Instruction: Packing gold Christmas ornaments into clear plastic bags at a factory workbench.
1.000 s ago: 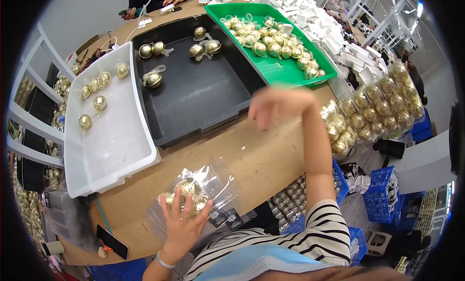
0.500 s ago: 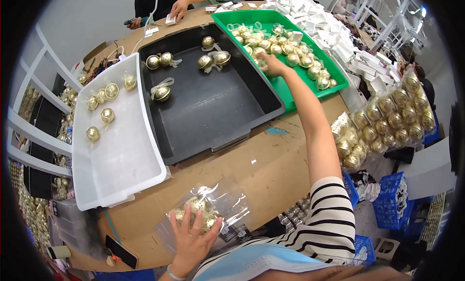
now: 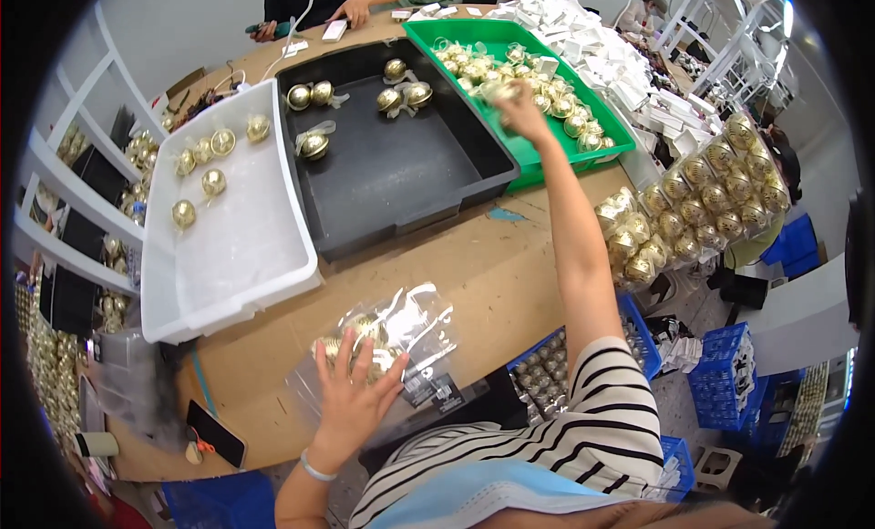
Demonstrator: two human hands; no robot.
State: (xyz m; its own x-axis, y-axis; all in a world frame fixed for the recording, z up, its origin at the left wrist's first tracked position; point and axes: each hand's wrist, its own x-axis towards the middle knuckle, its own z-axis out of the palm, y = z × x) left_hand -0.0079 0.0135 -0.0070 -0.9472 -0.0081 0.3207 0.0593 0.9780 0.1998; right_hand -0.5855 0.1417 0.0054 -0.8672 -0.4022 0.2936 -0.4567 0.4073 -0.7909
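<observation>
My left hand (image 3: 354, 400) lies with spread fingers on a transparent plastic bag (image 3: 424, 324) near the table's front edge. Several gold ball ornaments (image 3: 367, 327) are in that bag, partly under the fingers. Reaching far forward, my right hand (image 3: 526, 117) is above the green tray (image 3: 597, 92), closed on a gold ball ornament (image 3: 501, 92) that is smeared by motion. Many more gold balls (image 3: 558, 101) with pale ribbons fill much of the green tray.
A black tray (image 3: 392, 183) and a white tray (image 3: 237, 265) each hold several gold balls. White boxes (image 3: 583, 37) are heaped at the back right. Bagged gold balls (image 3: 702, 192) stand at the right. A phone (image 3: 217, 433) lies front left. Across the table, a person's hand (image 3: 351, 10) touches a small white box.
My right hand has lifted out of the balls in the green tray, a gold ball in its fingers. My left hand stays on the bag. The whole view has shifted slightly.
</observation>
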